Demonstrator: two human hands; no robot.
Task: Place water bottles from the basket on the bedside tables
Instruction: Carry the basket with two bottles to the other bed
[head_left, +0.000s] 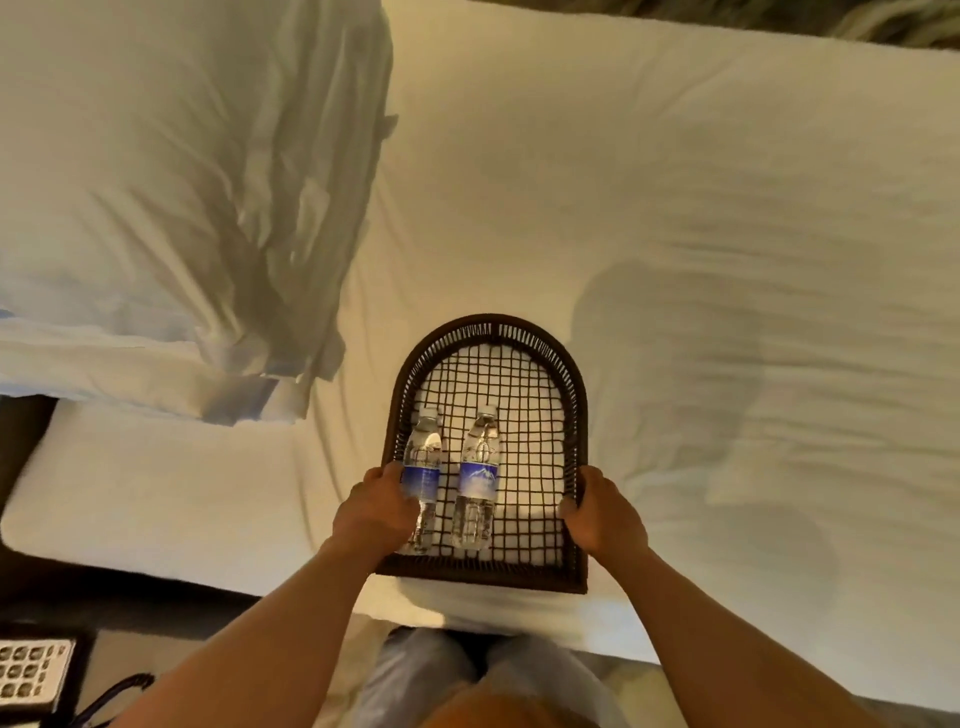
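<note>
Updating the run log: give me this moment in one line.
hands: left, right gripping basket sides | basket: on bed | bottles: two inside | placed: none

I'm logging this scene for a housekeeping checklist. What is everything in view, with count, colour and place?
bottles: two, clear with blue labels, lying side by side in the basket, caps pointing away from the person
basket: one, dark brown wicker, on the bed at its near edge
bed: one, white sheet, filling most of the view
pillow: one, white, on the bed at upper left
phone: one, grey keypad with dark cord, bottom left corner
left hand: gripping the basket's left rim
right hand: gripping the basket's right rim
</note>
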